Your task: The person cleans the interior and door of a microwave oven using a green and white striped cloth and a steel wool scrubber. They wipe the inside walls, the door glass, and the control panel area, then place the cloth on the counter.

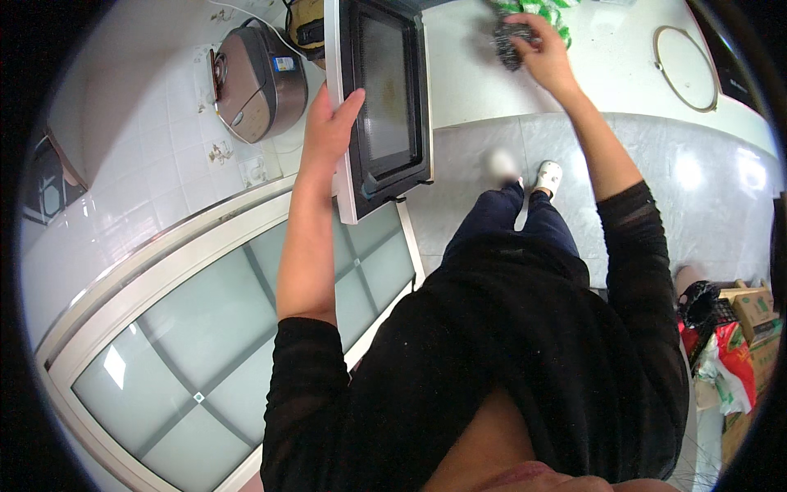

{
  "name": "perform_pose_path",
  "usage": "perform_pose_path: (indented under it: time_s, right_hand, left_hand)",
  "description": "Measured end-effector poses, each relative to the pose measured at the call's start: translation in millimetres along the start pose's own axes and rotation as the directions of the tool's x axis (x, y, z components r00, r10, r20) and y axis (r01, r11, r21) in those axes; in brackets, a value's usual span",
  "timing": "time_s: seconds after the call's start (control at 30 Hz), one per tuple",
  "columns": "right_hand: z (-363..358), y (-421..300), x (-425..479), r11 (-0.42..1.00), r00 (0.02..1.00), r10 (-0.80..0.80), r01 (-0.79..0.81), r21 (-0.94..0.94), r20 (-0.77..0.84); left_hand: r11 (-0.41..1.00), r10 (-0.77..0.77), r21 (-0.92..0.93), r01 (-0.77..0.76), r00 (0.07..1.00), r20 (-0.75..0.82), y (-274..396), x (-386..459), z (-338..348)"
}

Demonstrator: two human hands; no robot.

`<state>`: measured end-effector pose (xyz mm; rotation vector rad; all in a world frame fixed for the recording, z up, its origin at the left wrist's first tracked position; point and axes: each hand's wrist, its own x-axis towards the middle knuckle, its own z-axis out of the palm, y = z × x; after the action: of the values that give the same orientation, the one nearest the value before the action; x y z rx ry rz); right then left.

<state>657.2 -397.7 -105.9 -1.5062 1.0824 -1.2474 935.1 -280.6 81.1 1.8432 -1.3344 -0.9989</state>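
Observation:
An opened microwave door (388, 92), with a dark inner frame and a mesh window, stands out towards me. My left hand (326, 132) grips its white outer edge, the thumb on the inner side and the other fingers mostly hidden behind. Over the white countertop (461, 86), my right hand (547, 58) holds a dark grey, mottled scrubber or wadded cloth (507, 46); blur leaves its exact kind unclear. Just beyond that hand lies a green-and-white plastic bag or cloth (556, 9), cut off by the upper rim of the view.
A brown rice cooker (286, 92) stands left of the microwave door by the tiled wall. A round glass lid (656, 67) lies on the counter at right. Frosted panes of a framed door (203, 320) fill the lower left. Cardboard boxes (753, 313) and a red-and-white bag (738, 363) stand at right.

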Motion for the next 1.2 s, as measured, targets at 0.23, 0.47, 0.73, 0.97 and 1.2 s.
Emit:
perform_pose_path:
  time_s: [0.23,0.47,0.73,0.97,1.2]
  right_hand:
    - [63.0,-0.8,3.2,0.985,0.982,0.174,-0.174,-0.001,0.076]
    - [112.4,37.7,35.9,0.936,0.988,-0.154,0.148,-0.318,0.008]
    - [142.1,40.1,38.7,0.810,0.940,-0.302,0.340,-0.477,0.158]
    - [140.0,34.1,23.0,0.756,0.919,-0.341,0.394,-0.524,0.198]
    - [133.3,13.2,-6.4,0.646,0.894,-0.293,0.446,-0.620,0.338]
  left_hand:
    - [0.998,-0.014,0.057,0.014,1.000,-0.007,-4.3,0.4,-1.6]
    - [0.999,0.024,0.030,-0.025,0.999,0.026,-2.0,1.9,-0.7]
    - [0.989,0.106,0.100,-0.109,0.994,0.039,-5.4,4.7,-3.0]
    - [0.981,0.170,0.086,-0.172,0.985,0.041,-12.4,6.5,-5.2]
    - [0.983,0.158,0.091,-0.162,0.986,0.048,-13.4,6.9,-6.5]
